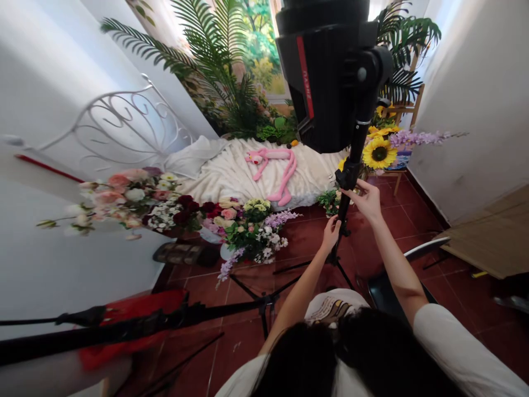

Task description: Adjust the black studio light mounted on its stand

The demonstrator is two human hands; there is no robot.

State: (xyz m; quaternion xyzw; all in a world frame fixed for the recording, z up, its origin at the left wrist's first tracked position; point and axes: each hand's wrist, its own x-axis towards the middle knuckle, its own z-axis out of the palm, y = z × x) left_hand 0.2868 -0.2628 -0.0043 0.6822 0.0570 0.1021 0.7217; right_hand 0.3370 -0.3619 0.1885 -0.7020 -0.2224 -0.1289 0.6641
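A black studio light [326, 88] with a red stripe is mounted at the top of a black light stand [359, 143], which rises in front of me. My left hand [330, 234] is wrapped round the lower part of the stand's pole. Higher up, my right hand [369, 202] has its thumb and fingers closed at the black locking collar [347, 176]; the exact grip on its knob is partly hidden. Below my hands, the stand's thin legs spread over the floor.
A fur-covered bed [223, 171] with a pink plush toy [285, 171] lies ahead, with flower bunches [243, 231] along its near side. Another black stand [206, 314] crosses the lower left. Sunflowers [379, 153] stand right, near a dark chair [384, 289] and brown board [491, 231].
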